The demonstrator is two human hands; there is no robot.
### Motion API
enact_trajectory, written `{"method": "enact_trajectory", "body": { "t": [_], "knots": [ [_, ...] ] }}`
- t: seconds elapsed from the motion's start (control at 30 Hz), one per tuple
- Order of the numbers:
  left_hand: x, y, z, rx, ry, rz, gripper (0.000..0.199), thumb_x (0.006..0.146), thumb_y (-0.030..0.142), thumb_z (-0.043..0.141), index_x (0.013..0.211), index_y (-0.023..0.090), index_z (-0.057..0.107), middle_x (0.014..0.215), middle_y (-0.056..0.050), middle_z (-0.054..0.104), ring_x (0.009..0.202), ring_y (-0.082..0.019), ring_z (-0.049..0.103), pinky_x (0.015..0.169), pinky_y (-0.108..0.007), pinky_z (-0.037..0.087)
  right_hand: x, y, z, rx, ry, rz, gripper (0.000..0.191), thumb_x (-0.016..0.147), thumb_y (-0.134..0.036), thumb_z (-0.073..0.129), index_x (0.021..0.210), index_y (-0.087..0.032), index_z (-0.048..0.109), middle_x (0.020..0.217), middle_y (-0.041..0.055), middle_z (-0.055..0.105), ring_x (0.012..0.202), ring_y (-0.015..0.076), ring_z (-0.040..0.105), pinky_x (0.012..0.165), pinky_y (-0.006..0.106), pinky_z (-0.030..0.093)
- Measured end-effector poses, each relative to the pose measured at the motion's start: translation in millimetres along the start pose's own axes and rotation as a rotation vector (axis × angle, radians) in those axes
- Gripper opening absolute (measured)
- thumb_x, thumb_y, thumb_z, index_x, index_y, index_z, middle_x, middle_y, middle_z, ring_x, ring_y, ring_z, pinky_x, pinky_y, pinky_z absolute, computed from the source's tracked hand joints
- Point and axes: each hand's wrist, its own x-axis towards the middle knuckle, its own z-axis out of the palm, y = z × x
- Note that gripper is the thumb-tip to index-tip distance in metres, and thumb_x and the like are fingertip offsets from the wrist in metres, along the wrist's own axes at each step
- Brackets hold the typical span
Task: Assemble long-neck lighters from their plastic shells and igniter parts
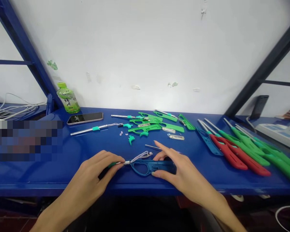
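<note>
Left hand [102, 169] pinches metal tube [127, 162] at narrow end of blue shell [156, 166]. Right hand [182, 164] grips shell across its width. Shell between hands, near table [50, 175] front edge. Green bottle [68, 99] bears dark characters, too small to read. Phone [88, 118] just beside, pale marks [76, 118] at left end, also unreadable.

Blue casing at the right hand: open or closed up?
Open: the blue casing shows its inner moulding, with no cover half over it; wires lie exposed.
</note>
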Motion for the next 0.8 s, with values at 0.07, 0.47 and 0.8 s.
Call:
{"method": "enact_trajectory", "body": {
  "t": [0.07,0.47,0.8],
  "knots": [
    [2,-1,0.7,0.012,-0.016,0.002,0.019,0.107,0.040,0.060,0.108,0.031,0.077,0.104,0.003,0.079,0.095,-0.018,0.073,0.086,-0.027,0.058,0,-1,-1,0.006,-0.014,-0.004,0.079,0.097,-0.035,0.078,0.165,-0.041,0.037,0.127,0.0009,0.074,0.124,0.0248,0.067,0.118,0.052,0.045],
    [9,-10,7.3,0.080,-0.025,0.125,0.029,0.111,0.037,0.051,0.113,0.028,0.079,0.111,-0.003,0.075,0.097,-0.018,0.072,0.087,-0.029,0.059,0,-1,-2,0.003,-0.048,-0.050,0.060,0.098,-0.037,0.076,0.153,-0.045,0.053,0.126,-0.0009,0.074,0.126,0.0236,0.066,0.124,0.052,0.039],
    [12,-9,5.0,0.102,-0.079,0.085,0.037,0.112,0.042,0.046,0.114,0.030,0.081,0.113,-0.004,0.074,0.097,-0.019,0.072,0.084,-0.029,0.060,-3,0,-2,-0.034,-0.040,-0.050,0.066,0.100,-0.039,0.073,0.159,-0.045,0.045,0.129,0.0022,0.072,0.130,0.0271,0.065,0.121,0.056,0.042]
  ]
}}
